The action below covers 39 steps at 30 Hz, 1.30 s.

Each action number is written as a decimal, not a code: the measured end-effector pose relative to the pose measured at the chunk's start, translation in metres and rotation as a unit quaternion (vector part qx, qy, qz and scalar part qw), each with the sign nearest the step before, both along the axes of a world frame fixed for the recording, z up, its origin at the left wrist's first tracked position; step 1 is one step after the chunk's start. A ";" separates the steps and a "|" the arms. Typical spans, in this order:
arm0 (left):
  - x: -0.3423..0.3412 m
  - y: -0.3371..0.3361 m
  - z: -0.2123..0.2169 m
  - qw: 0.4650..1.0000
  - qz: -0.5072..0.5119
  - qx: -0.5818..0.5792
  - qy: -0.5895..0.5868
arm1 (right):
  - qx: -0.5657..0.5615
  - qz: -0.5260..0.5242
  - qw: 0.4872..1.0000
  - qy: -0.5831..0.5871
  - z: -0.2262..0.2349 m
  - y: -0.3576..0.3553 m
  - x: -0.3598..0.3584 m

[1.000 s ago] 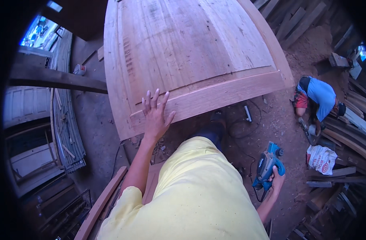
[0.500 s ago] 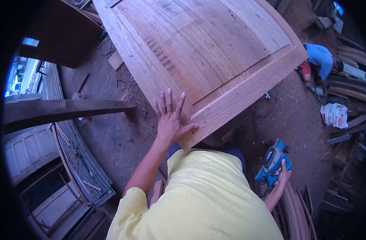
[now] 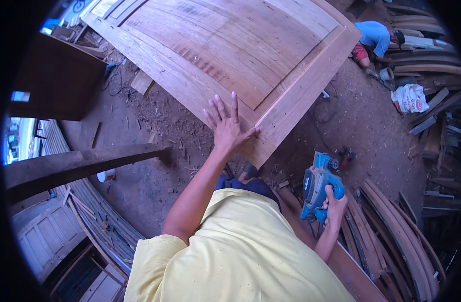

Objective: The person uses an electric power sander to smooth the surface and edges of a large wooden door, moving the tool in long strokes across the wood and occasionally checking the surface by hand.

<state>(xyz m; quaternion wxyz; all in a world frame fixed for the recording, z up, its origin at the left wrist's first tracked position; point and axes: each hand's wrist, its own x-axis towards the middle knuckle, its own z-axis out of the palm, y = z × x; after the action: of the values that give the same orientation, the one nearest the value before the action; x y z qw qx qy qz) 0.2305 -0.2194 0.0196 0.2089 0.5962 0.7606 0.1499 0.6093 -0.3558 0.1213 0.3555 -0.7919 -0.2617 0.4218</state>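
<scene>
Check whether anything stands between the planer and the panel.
Nothing visible stands between the planer, in the right hand, and the panel; the left hand rests on the panel near its closest corner.

View has turned over the last second. Wooden panel (image 3: 230, 55): near edge, previously almost level, now slants steeply; left corner has swung in front of the wearer. Left hand (image 3: 227, 135) shifted from near edge to that corner. Right hand (image 3: 336, 205) and blue planer (image 3: 312, 183) now higher, closer to same corner. Crouching co-worker (image 3: 374, 38) and white sack (image 3: 410, 98) displaced upward. Curved planks (image 3: 399, 229), lower right, now broadly visible.
</scene>
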 end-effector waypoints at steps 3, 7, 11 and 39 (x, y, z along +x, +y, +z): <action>-0.002 0.000 -0.004 1.000 -0.016 0.012 0.021 | 0.018 -0.005 1.000 0.014 -0.009 -0.017 -0.018; -0.007 -0.004 -0.004 0.996 -0.018 0.088 0.024 | 0.058 -0.007 0.998 -0.002 0.001 -0.041 -0.045; -0.053 0.011 0.000 0.984 -0.046 0.156 0.071 | 0.094 0.009 0.993 -0.073 0.012 -0.057 -0.088; -0.210 0.124 -0.009 0.941 -0.271 0.159 0.128 | 0.000 -0.115 0.959 -0.257 0.028 0.080 -0.288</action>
<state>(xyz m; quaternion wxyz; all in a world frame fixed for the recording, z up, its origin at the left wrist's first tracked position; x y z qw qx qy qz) 0.0205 -0.0958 0.0106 0.0447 0.8191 0.5571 0.1291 0.3217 -0.2756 0.1490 0.3225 -0.8984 -0.2514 0.1600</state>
